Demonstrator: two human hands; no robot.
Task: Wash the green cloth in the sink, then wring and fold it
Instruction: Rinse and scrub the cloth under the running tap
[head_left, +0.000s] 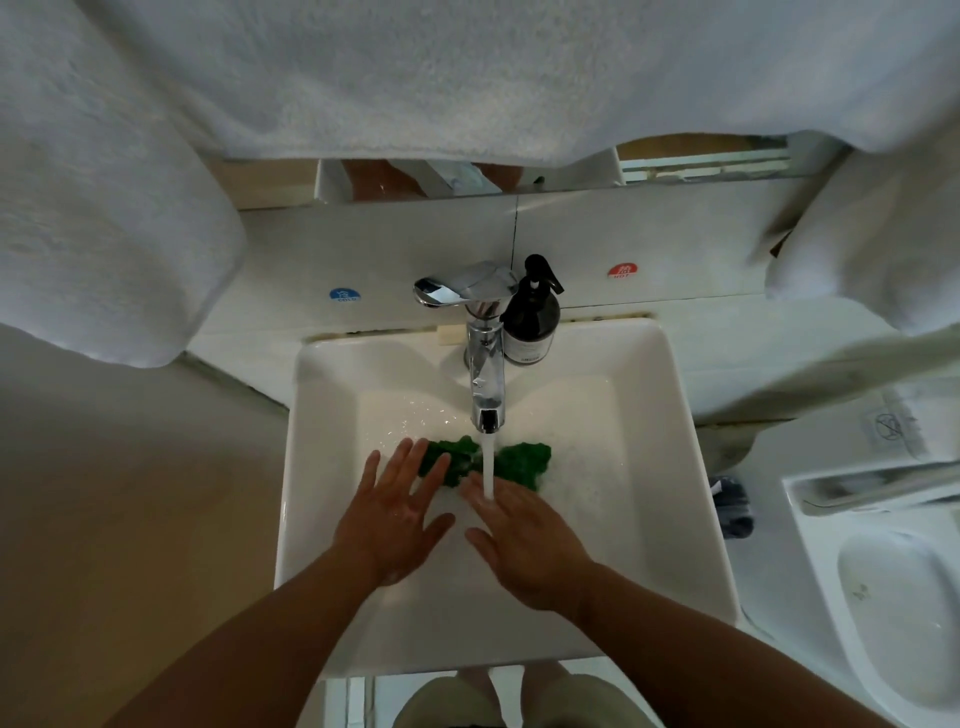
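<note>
Cloth: green cloth (522, 460) bunched in sink (660, 415) under tap stream (488, 470), 12 o'clock of both hands.
Left hand (397, 519): spread flat; tips laid on cloth, nothing gripped.
Right hand (527, 540): flat under stream, nothing gripped.
Handling: judged limp, sodden, heavy; best gathered at both ends.

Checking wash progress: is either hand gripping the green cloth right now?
No, the left hand and right hand are spread with straight fingers, while the green cloth lies bunched in the sink.
</note>
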